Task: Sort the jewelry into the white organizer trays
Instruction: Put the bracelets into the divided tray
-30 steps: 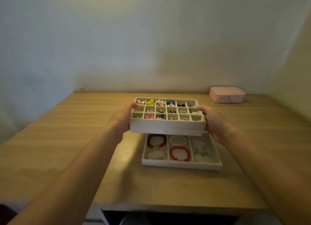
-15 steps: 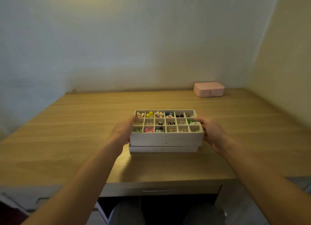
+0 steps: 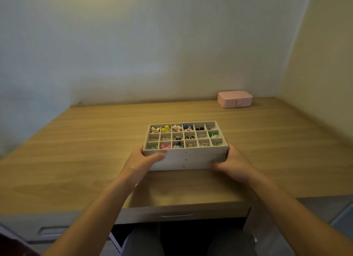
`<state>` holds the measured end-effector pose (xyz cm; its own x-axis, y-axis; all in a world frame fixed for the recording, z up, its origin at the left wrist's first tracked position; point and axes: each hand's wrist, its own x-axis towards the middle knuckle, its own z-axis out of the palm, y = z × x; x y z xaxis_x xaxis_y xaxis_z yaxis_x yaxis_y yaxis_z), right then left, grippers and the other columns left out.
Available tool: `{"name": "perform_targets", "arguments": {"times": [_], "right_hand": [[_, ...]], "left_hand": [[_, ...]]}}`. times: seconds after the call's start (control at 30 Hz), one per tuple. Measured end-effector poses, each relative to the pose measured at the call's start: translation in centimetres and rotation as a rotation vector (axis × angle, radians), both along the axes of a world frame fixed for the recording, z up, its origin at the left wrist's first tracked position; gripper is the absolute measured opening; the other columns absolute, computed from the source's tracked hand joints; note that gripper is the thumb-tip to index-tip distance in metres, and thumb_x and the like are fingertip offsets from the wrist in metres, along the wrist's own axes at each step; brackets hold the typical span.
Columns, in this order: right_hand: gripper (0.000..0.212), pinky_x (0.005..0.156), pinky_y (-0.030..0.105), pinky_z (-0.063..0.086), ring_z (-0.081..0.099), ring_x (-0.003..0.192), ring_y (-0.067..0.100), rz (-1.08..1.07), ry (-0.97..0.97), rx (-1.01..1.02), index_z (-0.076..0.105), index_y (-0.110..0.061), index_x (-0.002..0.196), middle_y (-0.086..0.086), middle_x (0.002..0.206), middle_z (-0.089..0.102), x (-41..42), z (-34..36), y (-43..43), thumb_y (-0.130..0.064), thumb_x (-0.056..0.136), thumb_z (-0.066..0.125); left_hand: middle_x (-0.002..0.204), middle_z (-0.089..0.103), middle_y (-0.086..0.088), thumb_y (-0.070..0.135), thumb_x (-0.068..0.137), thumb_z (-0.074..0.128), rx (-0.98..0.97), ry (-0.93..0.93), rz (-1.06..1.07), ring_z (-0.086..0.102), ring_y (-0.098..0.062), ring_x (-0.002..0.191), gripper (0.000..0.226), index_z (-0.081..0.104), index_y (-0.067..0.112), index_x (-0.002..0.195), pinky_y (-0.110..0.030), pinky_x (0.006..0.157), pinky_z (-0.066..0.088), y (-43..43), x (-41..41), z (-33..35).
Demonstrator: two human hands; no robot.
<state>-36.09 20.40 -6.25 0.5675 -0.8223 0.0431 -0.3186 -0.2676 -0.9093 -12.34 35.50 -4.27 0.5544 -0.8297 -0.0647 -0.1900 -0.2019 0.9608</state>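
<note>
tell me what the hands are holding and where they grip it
The stack of white trays: the left hand grips its near left corner, the right hand its near right corner.

A light wooden desk (image 3: pixel 91 152) fills the corner, its far edge against a plain whitish back wall (image 3: pixel 152 45), its right side meeting a cream side wall (image 3: pixel 324 64). Warm light glows high on the back wall. A shallow drawer (image 3: pixel 210 213) sits under the near edge; a pink box (image 3: pixel 235 99) rests far right
</note>
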Motion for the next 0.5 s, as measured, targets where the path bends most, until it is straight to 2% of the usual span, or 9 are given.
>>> {"name": "perform_targets", "arguments": {"times": [0.1, 0.17, 0.23, 0.37, 0.5], "right_hand": [[0.084, 0.081, 0.011, 0.044, 0.051, 0.114, 0.005, -0.052, -0.006, -0.017, 0.044, -0.026, 0.145, -0.018, 0.116, 0.054, 0.4, 0.2, -0.5, 0.0, 0.076, 0.084], [0.083, 0.084, 0.016, 0.046, 0.052, 0.116, 0.008, -0.067, 0.011, -0.018, 0.047, -0.024, 0.144, -0.02, 0.112, 0.055, 0.6, 0.2, -1.1, -0.001, 0.074, 0.085], [0.083, 0.089, 0.023, 0.048, 0.054, 0.116, 0.011, -0.086, 0.033, -0.024, 0.05, -0.023, 0.142, -0.019, 0.112, 0.057, 0.9, 0.3, -2.0, -0.002, 0.071, 0.088], [0.077, 0.094, 0.031, 0.049, 0.06, 0.113, 0.017, -0.161, 0.053, -0.006, 0.057, -0.016, 0.138, 0.0, 0.127, 0.066, 1.4, 0.3, -5.0, -0.003, 0.069, 0.09], [0.079, 0.096, 0.032, 0.049, 0.058, 0.112, 0.016, -0.184, 0.037, 0.035, 0.054, -0.016, 0.141, 0.001, 0.129, 0.064, 2.3, 0.4, -7.5, -0.003, 0.072, 0.089]], "left_hand": [[0.106, 0.075, 0.003, 0.014, 0.07, 0.086, -0.042, 0.005, -0.084, 0.071, -0.015, 0.099, 0.054, 0.064, 0.026, 0.117, -0.028, 0.08, 0.056, 0.0, 0.8, -1.0], [0.107, 0.075, 0.002, 0.001, 0.073, 0.083, -0.056, -0.044, -0.079, 0.071, -0.015, 0.1, 0.056, 0.062, 0.021, 0.121, -0.025, 0.08, 0.056, -0.5, 1.6, -1.6], [0.109, 0.073, 0.005, -0.003, 0.075, 0.08, -0.054, -0.12, -0.074, 0.069, -0.012, 0.102, 0.056, 0.061, 0.023, 0.12, -0.024, 0.082, 0.055, -1.4, 2.1, -1.8], [0.118, 0.07, 0.004, -0.001, 0.075, 0.081, -0.057, -0.217, -0.066, 0.065, -0.015, 0.109, 0.06, 0.061, 0.022, 0.126, -0.039, 0.097, 0.054, -4.4, 2.9, -2.3], [0.122, 0.07, 0.002, 0.001, 0.076, 0.08, -0.066, -0.24, -0.046, 0.065, -0.017, 0.112, 0.059, 0.061, 0.017, 0.128, -0.045, 0.101, 0.052, -7.6, 4.0, -3.1]]}}
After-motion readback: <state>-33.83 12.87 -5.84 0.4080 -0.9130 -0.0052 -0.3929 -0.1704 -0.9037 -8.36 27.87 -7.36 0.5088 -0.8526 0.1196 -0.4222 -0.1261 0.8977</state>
